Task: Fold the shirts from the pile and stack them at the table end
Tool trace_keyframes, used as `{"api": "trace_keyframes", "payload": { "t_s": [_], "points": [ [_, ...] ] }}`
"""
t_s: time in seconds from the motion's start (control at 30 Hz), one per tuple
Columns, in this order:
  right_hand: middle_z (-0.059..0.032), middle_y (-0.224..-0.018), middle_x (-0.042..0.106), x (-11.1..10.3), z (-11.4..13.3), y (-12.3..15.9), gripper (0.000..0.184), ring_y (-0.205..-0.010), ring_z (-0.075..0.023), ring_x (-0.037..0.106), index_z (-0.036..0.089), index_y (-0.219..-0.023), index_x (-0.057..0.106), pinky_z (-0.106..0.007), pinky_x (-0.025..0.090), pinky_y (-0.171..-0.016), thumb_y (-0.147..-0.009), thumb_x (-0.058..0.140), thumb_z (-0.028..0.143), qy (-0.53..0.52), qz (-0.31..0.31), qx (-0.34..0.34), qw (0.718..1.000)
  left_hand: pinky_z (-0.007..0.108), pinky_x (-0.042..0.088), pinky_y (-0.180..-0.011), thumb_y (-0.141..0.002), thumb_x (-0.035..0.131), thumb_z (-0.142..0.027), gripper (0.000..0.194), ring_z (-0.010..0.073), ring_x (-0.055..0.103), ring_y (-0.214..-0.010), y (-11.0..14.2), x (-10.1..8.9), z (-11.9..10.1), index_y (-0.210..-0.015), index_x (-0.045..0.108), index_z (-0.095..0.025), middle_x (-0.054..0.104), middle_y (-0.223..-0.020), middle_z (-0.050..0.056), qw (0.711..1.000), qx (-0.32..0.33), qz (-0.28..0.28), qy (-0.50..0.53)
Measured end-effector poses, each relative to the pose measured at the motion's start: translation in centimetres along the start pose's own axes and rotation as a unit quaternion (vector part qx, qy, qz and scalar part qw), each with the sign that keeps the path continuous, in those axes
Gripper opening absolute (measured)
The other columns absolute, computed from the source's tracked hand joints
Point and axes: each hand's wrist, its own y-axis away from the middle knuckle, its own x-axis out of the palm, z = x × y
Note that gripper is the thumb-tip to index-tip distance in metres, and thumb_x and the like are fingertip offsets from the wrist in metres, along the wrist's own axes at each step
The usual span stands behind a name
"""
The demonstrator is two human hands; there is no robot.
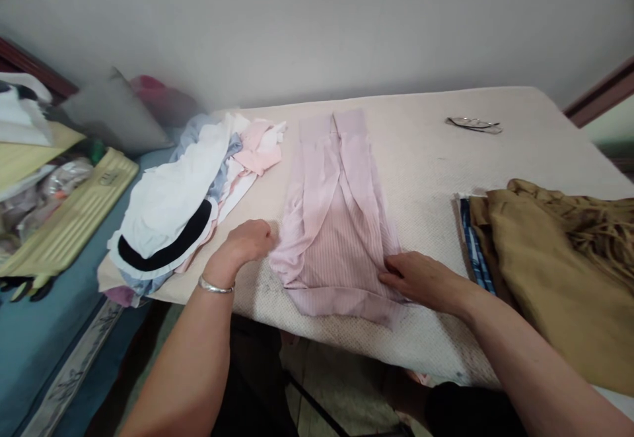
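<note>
Pink top (341,226) center of frame, laid flat on table (421,140), front edges folded inward, hem toward bottom of frame. Left hand (250,240) just beside top's left edge, fingers curled; can't tell if gripping fabric. Bracelet (215,286) on left wrist. Right hand (416,278) at top's lower right edge, fingertips touching cloth, can't tell if pinched. White and pink clothes heap (163,206) left of frame. Glasses (474,125) upper right. Brown clothes (545,245) right edge of frame.

Pale lilac ribbed garment (341,232), sides folded inward, flat but slightly rumpled on the cream-covered table (421,140)
</note>
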Motion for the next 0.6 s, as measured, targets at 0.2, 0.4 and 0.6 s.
{"api": "trace_keyframes", "payload": {
  "t_s": [0.2,0.4,0.6],
  "points": [
    [-0.0074,-0.074,0.066,-0.2,0.1,0.0,0.029,-0.065,-0.0183,0.060,0.020,-0.070,0.060,-0.030,0.031,-0.059,-0.094,0.053,0.036,0.005,0.011,0.009,1.000,0.031,0.041,-0.065,-0.081,0.059,-0.060,0.039,0.0230,0.064,-0.077,0.6,1.6,-2.1,-0.088,0.065,-0.021,0.071,-0.088,0.008,0.996,0.069,0.017,-0.051],
    [-0.0120,-0.084,0.071,-0.4,1.8,0.3,0.029,-0.076,-0.0242,0.067,0.019,-0.078,0.066,-0.032,0.034,-0.061,-0.095,0.051,0.037,0.066,0.002,0.047,0.997,0.030,0.038,-0.062,-0.076,0.058,-0.023,0.005,0.0223,0.063,-0.080,0.1,2.3,-2.3,-0.081,0.060,-0.020,0.069,-0.091,0.008,0.990,0.111,0.021,-0.087],
    [-0.0142,-0.087,0.072,0.9,3.6,0.5,0.035,-0.081,-0.0289,0.069,0.018,-0.087,0.068,-0.035,0.040,-0.065,-0.098,0.045,0.042,0.112,-0.029,0.045,0.992,0.027,0.038,-0.055,-0.074,0.056,-0.021,0.013,0.0143,0.057,-0.055,0.9,0.5,1.1,-0.064,0.047,-0.021,0.057,-0.057,-0.001,0.974,0.169,0.100,0.112]
  ]
}}
